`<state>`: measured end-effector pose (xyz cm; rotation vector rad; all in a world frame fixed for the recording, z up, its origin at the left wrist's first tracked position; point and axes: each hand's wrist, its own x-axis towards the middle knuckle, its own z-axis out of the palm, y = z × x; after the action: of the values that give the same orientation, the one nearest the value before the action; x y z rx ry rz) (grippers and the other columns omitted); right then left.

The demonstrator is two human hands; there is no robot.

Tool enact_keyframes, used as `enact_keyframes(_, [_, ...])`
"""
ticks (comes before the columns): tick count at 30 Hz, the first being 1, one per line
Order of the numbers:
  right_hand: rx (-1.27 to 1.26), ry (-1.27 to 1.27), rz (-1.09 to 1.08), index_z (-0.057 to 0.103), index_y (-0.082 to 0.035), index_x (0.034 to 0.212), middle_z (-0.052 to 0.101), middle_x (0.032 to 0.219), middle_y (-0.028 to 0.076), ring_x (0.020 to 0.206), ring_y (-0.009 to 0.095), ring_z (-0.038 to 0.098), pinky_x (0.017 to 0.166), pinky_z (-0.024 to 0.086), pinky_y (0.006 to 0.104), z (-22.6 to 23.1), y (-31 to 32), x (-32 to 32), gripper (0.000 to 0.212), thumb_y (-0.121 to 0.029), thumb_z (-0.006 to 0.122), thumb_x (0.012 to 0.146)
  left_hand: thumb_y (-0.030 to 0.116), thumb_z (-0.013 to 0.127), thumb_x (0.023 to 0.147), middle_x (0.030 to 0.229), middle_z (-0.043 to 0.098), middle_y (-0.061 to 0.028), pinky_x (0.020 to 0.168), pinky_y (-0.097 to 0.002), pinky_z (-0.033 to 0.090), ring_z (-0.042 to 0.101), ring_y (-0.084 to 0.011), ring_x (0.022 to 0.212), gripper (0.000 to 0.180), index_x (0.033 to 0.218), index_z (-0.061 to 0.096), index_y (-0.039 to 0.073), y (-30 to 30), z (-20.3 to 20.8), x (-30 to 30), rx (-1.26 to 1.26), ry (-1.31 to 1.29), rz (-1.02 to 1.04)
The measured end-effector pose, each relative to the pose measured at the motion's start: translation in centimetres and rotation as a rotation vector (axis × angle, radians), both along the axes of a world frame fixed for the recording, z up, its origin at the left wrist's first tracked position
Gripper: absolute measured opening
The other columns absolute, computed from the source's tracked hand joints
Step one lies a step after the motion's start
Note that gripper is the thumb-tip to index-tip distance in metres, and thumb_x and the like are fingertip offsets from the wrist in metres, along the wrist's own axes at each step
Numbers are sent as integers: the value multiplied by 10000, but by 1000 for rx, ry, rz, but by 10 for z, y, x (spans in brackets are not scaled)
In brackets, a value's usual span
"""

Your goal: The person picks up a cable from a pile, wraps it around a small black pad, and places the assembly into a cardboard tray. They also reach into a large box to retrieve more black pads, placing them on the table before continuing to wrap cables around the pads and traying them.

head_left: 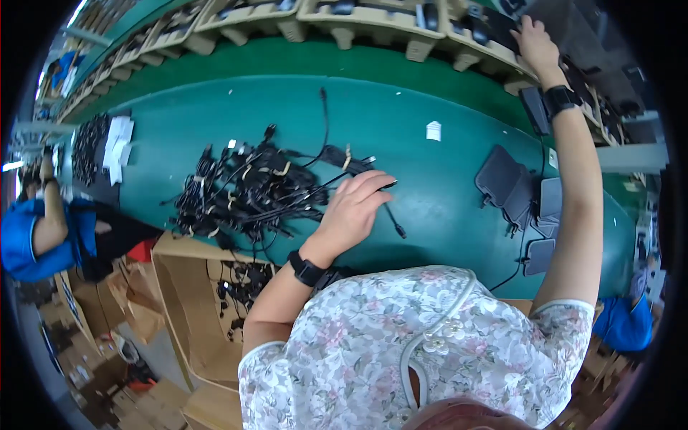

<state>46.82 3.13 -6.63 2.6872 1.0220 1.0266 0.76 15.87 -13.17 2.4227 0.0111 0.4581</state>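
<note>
- Currently the left hand (pixel 356 208) is narrow, its fingers drawn together on a black cable (pixel 398 226) over the green surface (pixel 387 115).
- That cable's visible free length slants from the fingertips toward the person and rightward, ending in a small plug; the rest is hidden by the hand.
- Just left of the hand lies the tangled cable pile (pixel 265 179), with a tied bundle (pixel 335 156) at its near-hand edge, beyond the knuckles.
- Far off, the right hand (pixel 539 46) reaches along an extended arm to a moulded tray (pixel 494 57), its fingers at a dark flat piece (pixel 502 30); whether they grip it, one cannot tell.
- From the left hand, the tray lies well apart, away from the body and rightward, so the right hand is much nearer to it.
- Between the right forearm and the left hand, flat black pieces (pixel 504 177) rest on the surface, closer to the forearm.
</note>
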Motion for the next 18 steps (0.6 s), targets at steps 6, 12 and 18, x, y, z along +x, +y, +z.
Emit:
enact_keyframes(6, [84,416,565,590,-71,877,601,818,130,802,326,591,643,482,408,10,75,-187,262,-328,589,827,-77,535,703,1111,583,-61,867,-391,416,518,-265,1083,248,890,598,72,5,-7,-8,-40,-94,-1])
enact_keyframes(12, [-273,732,796,607,-49,791,624,803,138,751,317,606,644,489,393,-31,100,-311,423,-471,588,792,-86,526,693,1063,591,-72,792,-385,463,559,-281,997,267,892,601,75,10,-15,-15,0,-340,-36])
enact_keyframes(18, [292,1422,876,519,-31,1070,586,798,67,795,209,582,680,469,322,-57,93,-298,389,-374,540,888,21,502,847,1009,592,-86,643,-284,494,607,-194,875,129,945,582,47,-14,-7,-20,-501,23,-222])
